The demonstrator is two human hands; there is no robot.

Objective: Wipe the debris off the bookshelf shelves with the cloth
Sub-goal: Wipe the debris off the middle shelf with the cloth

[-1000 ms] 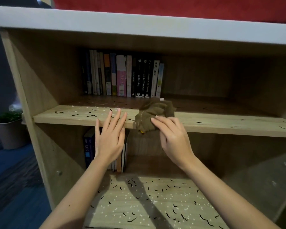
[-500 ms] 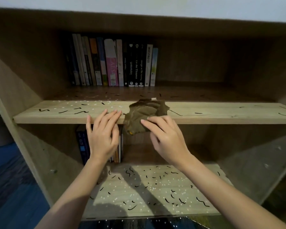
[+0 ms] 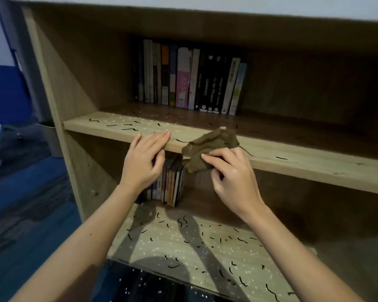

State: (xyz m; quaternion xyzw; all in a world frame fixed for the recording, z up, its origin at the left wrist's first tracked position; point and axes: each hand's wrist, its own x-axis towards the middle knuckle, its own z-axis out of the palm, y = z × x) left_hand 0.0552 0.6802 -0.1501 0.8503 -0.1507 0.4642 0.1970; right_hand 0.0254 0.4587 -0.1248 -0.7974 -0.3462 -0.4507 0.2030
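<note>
On the bookshelf (image 3: 59, 88), the upper shelf (image 3: 303, 164) and the lower shelf (image 3: 183, 247) both seemed mostly unwiped. The left hand (image 3: 143, 162) rested on the upper edge, fingers (image 3: 159, 136) together; the right hand (image 3: 234, 179) pinched the cloth (image 3: 210, 144) over that edge. Black debris (image 3: 129, 129) lay on both.

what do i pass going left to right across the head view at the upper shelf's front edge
pot → debris squiggles → left hand → cloth → lone squiggle
</note>
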